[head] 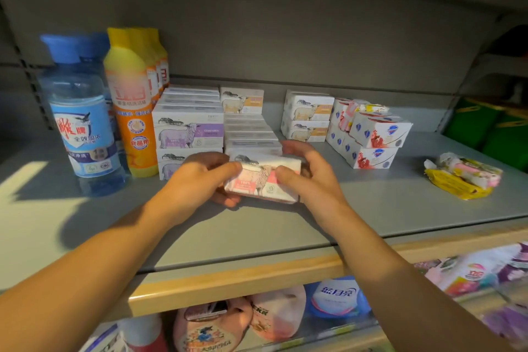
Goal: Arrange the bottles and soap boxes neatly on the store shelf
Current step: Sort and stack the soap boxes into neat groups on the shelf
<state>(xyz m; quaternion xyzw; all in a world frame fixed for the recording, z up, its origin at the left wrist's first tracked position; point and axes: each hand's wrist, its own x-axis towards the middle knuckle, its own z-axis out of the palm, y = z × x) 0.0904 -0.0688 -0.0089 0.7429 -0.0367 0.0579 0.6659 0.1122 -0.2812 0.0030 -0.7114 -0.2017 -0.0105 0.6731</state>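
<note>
Pink soap box (264, 178) gripped at both ends by my left hand (200, 177) and right hand (310, 173), purple-label boxes (188, 130) just left, blue bottle (81, 120) and orange bottle (133, 103) beyond, red-print boxes (371, 137) right, grey shelf (371, 208) beneath.

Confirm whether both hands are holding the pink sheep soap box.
Yes: the left hand and right hand grip opposite ends of the pink sheep soap box.

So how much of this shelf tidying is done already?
Roughly halfway, I'd guess. The bottles stand upright at the left, and the purple sheep boxes sit stacked. Both hands, left hand and right hand, hold a pink sheep box. The loose packets at the right look unsorted.
</note>
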